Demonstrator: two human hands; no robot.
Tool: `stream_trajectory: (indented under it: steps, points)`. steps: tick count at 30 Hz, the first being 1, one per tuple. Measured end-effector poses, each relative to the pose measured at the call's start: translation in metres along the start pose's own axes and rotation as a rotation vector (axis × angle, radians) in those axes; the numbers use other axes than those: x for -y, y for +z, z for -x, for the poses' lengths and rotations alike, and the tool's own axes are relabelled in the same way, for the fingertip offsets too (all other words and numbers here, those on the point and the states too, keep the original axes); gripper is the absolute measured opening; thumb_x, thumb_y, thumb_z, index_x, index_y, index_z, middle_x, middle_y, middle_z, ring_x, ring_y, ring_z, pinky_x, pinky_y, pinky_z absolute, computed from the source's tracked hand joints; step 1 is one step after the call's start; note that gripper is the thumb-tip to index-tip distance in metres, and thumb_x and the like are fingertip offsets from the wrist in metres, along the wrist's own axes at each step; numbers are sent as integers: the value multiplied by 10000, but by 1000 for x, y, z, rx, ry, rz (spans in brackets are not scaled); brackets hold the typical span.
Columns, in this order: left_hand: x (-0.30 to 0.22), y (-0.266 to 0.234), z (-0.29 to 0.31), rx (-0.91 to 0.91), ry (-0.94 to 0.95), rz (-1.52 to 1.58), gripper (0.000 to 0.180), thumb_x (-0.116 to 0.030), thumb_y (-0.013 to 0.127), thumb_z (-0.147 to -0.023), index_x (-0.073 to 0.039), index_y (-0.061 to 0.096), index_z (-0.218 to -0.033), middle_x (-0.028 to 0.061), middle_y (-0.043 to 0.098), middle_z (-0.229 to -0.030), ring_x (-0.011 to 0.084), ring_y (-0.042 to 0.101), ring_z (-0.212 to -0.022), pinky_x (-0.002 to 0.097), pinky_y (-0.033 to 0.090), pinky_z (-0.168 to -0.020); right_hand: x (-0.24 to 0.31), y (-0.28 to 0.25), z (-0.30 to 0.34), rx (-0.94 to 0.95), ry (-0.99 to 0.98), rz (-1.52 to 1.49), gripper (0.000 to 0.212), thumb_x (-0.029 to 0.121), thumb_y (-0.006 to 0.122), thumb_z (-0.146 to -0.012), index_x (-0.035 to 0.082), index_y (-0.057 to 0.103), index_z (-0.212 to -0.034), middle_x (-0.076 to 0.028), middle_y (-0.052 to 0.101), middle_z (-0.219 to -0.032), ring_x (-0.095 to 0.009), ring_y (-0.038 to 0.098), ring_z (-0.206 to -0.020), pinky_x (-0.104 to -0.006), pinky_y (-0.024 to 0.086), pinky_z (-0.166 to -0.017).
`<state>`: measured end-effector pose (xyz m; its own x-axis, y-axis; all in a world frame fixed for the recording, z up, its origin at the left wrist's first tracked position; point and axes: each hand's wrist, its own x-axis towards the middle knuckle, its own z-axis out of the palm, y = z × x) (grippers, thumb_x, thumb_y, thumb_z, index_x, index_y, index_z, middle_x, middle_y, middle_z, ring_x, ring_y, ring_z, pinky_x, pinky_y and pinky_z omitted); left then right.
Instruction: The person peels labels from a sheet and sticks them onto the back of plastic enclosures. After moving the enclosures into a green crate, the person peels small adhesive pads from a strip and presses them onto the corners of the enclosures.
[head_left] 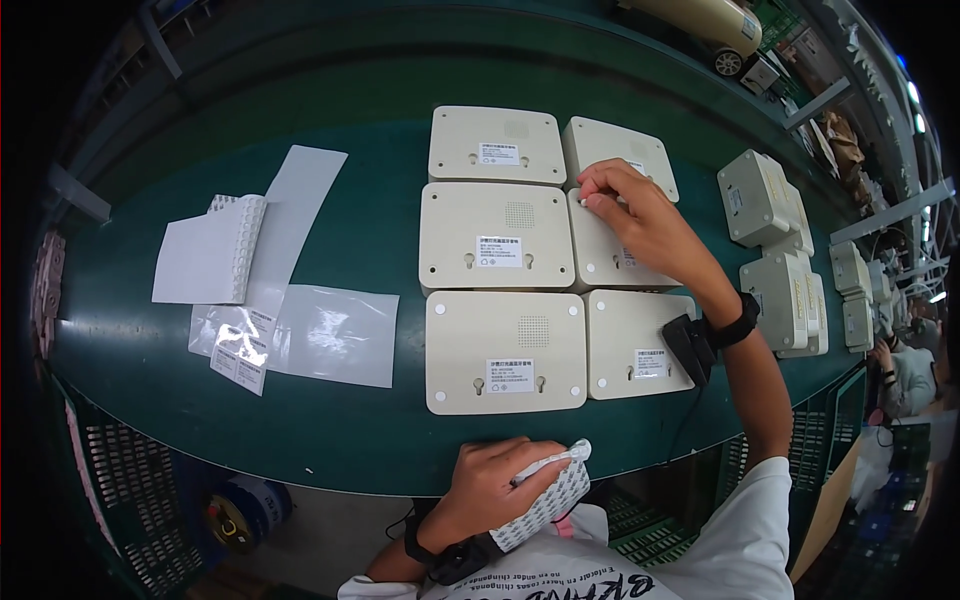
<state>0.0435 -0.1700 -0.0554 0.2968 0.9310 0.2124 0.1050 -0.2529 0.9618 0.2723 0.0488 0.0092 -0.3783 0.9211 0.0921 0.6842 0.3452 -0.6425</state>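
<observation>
My right hand (625,205) reaches over the second column of cream plastic housings, finger and thumb pinching a small white round sticker (584,203) at the far left corner of the middle-row housing (592,240). Close to my body, my left hand (500,485) grips a bent white sticker sheet (550,507) with a grey printed pattern. The near left housing (470,345) carries white round dots at its corners. Dark corner holes show on the middle left housing (460,215) and the far left housing (460,135). White labels mark the housings, partly covered by my arm on the right.
Left on the green table lie a curled white sticker sheet (200,260), a long white strip (300,200), a glossy backing sheet (350,335) and printed labels (240,362). More cream housings (785,290) are stacked at right. A person (908,375) sits farther off.
</observation>
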Motion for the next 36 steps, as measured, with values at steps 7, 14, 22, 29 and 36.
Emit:
stream_trajectory:
  steps: [7, 14, 22, 29, 36]
  points:
    - [1, -1, 1, 5, 4, 8, 177, -38, 825, -799, -18, 748, -957, 92, 716, -755, 162, 664, -587, 258, 475, -516, 1, 6, -4, -9, -9, 82, 116, 113, 546, -1026, 12, 598, -1047, -81, 604, -1101, -193, 573, -930, -296, 463, -824]
    - [1, -2, -1, 22, 18, -7, 152, -73, 805, -826, -33, 746, -961, 70, 721, -782, 185, 673, -591, 277, 499, -528, 3, 6, -5, -30, -14, 140, 108, 94, 571, -1011, -3, 611, -1035, -94, 619, -1072, -210, 589, -884, -305, 480, -799]
    - [3, -2, 0, 14, 22, 6, 149, -78, 804, -832, -36, 747, -963, 71, 719, -777, 185, 671, -586, 275, 494, -517, 3, 2, 4, -49, -154, 177, 144, 66, 610, -981, -15, 671, -1084, -115, 672, -1120, -244, 647, -897, -319, 522, -788]
    - [0, -4, 2, 11, -18, 31, 165, -45, 812, -815, -20, 752, -966, 96, 730, -790, 165, 684, -617, 258, 493, -535, 1, 2, 21, -86, -374, 411, 309, 43, 559, -986, 29, 644, -1283, -132, 681, -1213, -271, 666, -1056, -310, 510, -938]
    - [-4, -10, 2, -33, -73, 180, 172, -37, 818, -806, 6, 749, -957, 109, 748, -824, 142, 704, -681, 254, 517, -589, 5, -12, 34, -22, 40, -95, 333, 110, 550, -1001, 42, 631, -1317, -110, 621, -1339, -247, 627, -1143, -332, 484, -982]
